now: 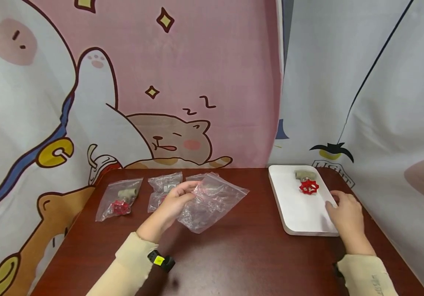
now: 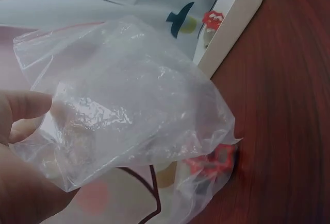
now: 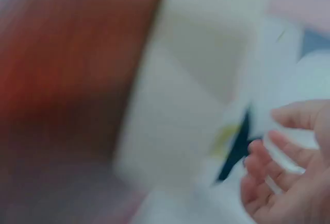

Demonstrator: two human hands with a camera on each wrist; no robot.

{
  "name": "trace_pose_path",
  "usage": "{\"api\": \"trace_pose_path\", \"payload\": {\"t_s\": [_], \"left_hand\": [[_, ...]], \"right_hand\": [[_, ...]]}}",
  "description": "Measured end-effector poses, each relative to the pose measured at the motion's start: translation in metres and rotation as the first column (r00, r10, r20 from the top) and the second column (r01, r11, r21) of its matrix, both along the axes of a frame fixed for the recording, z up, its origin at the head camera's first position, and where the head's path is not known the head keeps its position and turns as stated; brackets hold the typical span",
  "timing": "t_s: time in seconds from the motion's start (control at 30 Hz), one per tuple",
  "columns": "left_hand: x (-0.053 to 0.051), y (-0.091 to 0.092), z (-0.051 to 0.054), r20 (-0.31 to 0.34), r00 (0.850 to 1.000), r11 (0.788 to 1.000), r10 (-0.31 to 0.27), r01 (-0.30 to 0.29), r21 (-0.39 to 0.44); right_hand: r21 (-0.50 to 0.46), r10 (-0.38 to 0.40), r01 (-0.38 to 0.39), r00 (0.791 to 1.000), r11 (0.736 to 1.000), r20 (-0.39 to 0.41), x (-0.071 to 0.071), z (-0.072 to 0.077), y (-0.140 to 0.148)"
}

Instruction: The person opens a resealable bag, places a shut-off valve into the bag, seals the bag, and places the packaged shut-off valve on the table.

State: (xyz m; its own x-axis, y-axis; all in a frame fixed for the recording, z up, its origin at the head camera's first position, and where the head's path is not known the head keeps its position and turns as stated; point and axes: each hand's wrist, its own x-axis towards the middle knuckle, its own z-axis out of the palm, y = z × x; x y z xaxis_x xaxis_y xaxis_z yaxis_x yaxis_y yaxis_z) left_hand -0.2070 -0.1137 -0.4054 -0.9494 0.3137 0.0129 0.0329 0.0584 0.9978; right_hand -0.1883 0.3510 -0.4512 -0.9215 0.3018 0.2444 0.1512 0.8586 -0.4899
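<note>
My left hand point(image 1: 174, 205) pinches a clear plastic zip bag point(image 1: 212, 205) between thumb and fingers above the table. Crumpled and shiny, the bag point(image 2: 124, 116) shows no object inside in the left wrist view. My right hand point(image 1: 348, 216) is at the right edge of a white tray point(image 1: 297, 213). Its fingers point(image 3: 263, 167) are loosely bent and hold nothing; whether they touch the tray cannot be told. At the tray's far end lies a valve with a tan body and a red handwheel point(image 1: 309, 187).
On the table's left, a clear bag point(image 1: 119, 199) contains a similar red-wheeled valve. Beside it lies another filled bag point(image 1: 165, 183), and a third bag point(image 1: 197, 177) is partly hidden behind the held one. Printed curtains point(image 1: 215, 61) stand behind the dark red table point(image 1: 234, 263).
</note>
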Motion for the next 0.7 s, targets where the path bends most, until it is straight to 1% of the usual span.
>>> {"api": "trace_pose_path", "payload": {"t_s": [0.03, 0.07, 0.1, 0.13, 0.17, 0.2, 0.27, 0.3, 0.37, 0.43, 0.47, 0.5, 0.57, 0.7], "left_hand": [[0.0, -0.003, 0.0, -0.002, 1.0, 1.0, 0.001, -0.001, 0.003], [0.001, -0.005, 0.0, -0.001, 1.0, 1.0, 0.003, -0.003, 0.005], [0.002, -0.007, 0.0, -0.002, 1.0, 1.0, 0.0, 0.0, 0.005], [0.002, -0.008, 0.001, -0.005, 1.0, 1.0, -0.008, 0.008, 0.008], [0.003, -0.01, 0.001, -0.008, 1.0, 1.0, -0.017, 0.017, 0.007], [0.004, -0.011, 0.001, -0.007, 1.0, 1.0, -0.028, 0.028, 0.006], [0.005, -0.013, 0.001, -0.008, 0.999, 0.999, -0.046, 0.046, -0.001], [0.006, -0.014, 0.001, -0.013, 0.998, 0.998, -0.06, 0.06, -0.004], [0.007, -0.017, 0.001, -0.013, 0.997, 0.997, -0.078, 0.077, -0.02], [0.008, -0.019, 0.001, -0.013, 0.996, 0.995, -0.091, 0.091, -0.036], [0.008, -0.021, 0.0, -0.013, 0.995, 0.994, -0.097, 0.096, -0.045], [0.008, -0.022, 0.0, -0.012, 0.995, 0.993, -0.102, 0.101, -0.056], [0.009, -0.026, 0.0, -0.014, 0.995, 0.992, -0.104, 0.103, -0.072], [0.008, -0.032, -0.003, -0.015, 0.994, 0.992, -0.104, 0.103, -0.077]], "right_hand": [[0.004, 0.062, -0.062, 0.994, 0.998, -0.087, -0.001, 0.005, -0.014], [0.002, 0.127, -0.128, 0.978, 0.992, -0.165, -0.001, 0.01, -0.03], [-0.003, 0.198, -0.204, 0.952, 0.979, -0.233, -0.002, 0.015, -0.046], [-0.008, 0.271, -0.285, 0.919, 0.959, -0.286, -0.002, 0.02, -0.062], [-0.011, 0.341, -0.365, 0.881, 0.931, -0.327, -0.001, 0.023, -0.078], [-0.022, 0.402, -0.437, 0.846, 0.899, -0.351, -0.001, 0.027, -0.093], [-0.052, 0.501, -0.558, 0.779, 0.828, -0.376, 0.002, 0.034, -0.123], [-0.073, 0.543, -0.609, 0.75, 0.79, -0.378, 0.003, 0.037, -0.136], [-0.112, 0.603, -0.682, 0.702, 0.723, -0.38, 0.005, 0.042, -0.159], [-0.142, 0.635, -0.723, 0.669, 0.676, -0.386, 0.005, 0.045, -0.176], [-0.156, 0.645, -0.736, 0.659, 0.659, -0.387, 0.005, 0.045, -0.183], [-0.169, 0.652, -0.746, 0.651, 0.645, -0.388, 0.004, 0.046, -0.189], [-0.184, 0.666, -0.758, 0.641, 0.625, -0.382, 0.002, 0.046, -0.197], [-0.211, 0.698, -0.785, 0.616, 0.582, -0.365, 0.001, 0.044, -0.206]]}}
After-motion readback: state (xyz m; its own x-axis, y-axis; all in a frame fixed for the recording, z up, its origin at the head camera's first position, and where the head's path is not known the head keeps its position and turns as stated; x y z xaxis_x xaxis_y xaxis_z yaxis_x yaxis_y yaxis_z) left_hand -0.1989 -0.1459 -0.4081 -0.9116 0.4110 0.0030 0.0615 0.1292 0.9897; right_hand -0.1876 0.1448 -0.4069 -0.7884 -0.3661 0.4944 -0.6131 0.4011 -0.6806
